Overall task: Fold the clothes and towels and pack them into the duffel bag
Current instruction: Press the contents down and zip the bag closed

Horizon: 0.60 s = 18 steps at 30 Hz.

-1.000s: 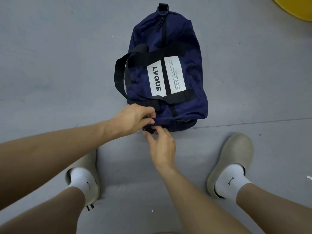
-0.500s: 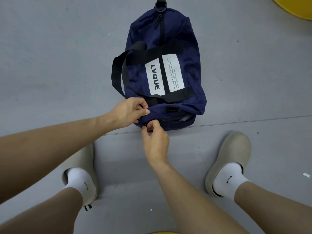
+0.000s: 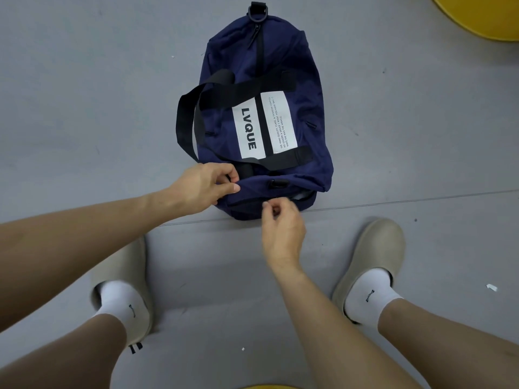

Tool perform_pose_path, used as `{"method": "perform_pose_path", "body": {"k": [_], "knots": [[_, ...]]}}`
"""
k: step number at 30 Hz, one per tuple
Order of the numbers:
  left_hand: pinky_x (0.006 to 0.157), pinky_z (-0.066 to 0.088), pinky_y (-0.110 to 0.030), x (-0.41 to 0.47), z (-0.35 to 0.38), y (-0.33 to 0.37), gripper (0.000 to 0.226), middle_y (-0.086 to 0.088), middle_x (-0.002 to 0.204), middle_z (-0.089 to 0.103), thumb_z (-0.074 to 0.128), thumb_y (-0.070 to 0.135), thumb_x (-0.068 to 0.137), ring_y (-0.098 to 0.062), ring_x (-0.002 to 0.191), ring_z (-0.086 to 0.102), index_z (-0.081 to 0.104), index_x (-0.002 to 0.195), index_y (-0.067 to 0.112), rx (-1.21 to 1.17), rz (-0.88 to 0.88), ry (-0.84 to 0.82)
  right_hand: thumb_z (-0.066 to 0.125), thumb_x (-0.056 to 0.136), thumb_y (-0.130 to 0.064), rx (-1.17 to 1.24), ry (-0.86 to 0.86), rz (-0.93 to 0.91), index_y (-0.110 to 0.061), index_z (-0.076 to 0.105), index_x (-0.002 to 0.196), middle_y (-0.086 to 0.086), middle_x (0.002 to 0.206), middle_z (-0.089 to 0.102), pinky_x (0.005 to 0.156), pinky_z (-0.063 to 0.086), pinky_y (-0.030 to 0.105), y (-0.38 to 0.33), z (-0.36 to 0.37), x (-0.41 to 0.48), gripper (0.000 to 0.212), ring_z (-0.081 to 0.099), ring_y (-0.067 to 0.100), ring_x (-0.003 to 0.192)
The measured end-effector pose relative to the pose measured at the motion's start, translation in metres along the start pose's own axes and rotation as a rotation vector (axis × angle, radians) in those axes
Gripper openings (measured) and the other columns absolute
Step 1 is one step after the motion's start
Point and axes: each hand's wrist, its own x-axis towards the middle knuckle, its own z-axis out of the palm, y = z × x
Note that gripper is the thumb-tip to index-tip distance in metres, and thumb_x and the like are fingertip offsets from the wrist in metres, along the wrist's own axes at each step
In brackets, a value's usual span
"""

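Observation:
A navy duffel bag [image 3: 280, 68] with black straps and a white LVQUE label lies on the grey floor in front of me. My left hand [image 3: 202, 186] grips the fabric at the bag's near left corner, thumb on top. My right hand [image 3: 280, 223] is at the bag's near end, thumb and forefinger pinched on a small zipper pull that is mostly hidden by the fingers. A narrow grey gap shows in the end pocket to the right of that hand. No clothes or towels are visible.
My two feet in beige clogs [image 3: 373, 259] and white socks stand on either side of my arms. A yellow round object [image 3: 483, 15] fills the top right corner. A floor seam runs under the bag's near end.
My right hand has slid to the right along the bag's near end while pinching. My left hand has kept its grip on the corner. The view has shifted slightly.

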Motion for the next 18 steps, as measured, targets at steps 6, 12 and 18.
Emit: {"method": "perform_pose_path", "body": {"k": [6,12,18], "knots": [[0.079,0.058,-0.045,-0.002,0.001,-0.003,0.010,0.006,0.070,0.070,0.064,0.028,0.096,-0.020,0.065,0.069,0.059,0.087,0.026,-0.003,0.000,0.006,0.059,0.097,-0.029,-0.049,0.102,0.127,-0.018,0.064,0.091,0.001,0.087,0.067,0.068,0.032,0.029,0.035,-0.037,0.034,0.013,0.058,0.020,0.077],[0.076,0.061,-0.042,-0.002,0.001,0.000,0.010,0.006,0.072,0.071,0.065,0.027,0.096,-0.020,0.066,0.069,0.060,0.088,0.024,-0.030,-0.013,0.027,0.059,0.097,-0.029,-0.094,0.106,0.098,-0.019,0.065,0.094,0.000,0.091,0.067,0.071,0.035,0.029,0.043,-0.044,0.045,0.013,0.056,0.019,0.078],[0.076,0.061,-0.042,-0.002,0.001,0.000,0.010,0.004,0.073,0.072,0.064,0.026,0.096,-0.023,0.068,0.070,0.060,0.088,0.023,-0.046,-0.024,0.022,0.059,0.098,-0.031,-0.109,0.108,0.046,-0.019,0.065,0.094,-0.002,0.092,0.066,0.071,0.037,0.030,0.048,-0.046,0.046,0.014,0.059,0.020,0.079]]}}
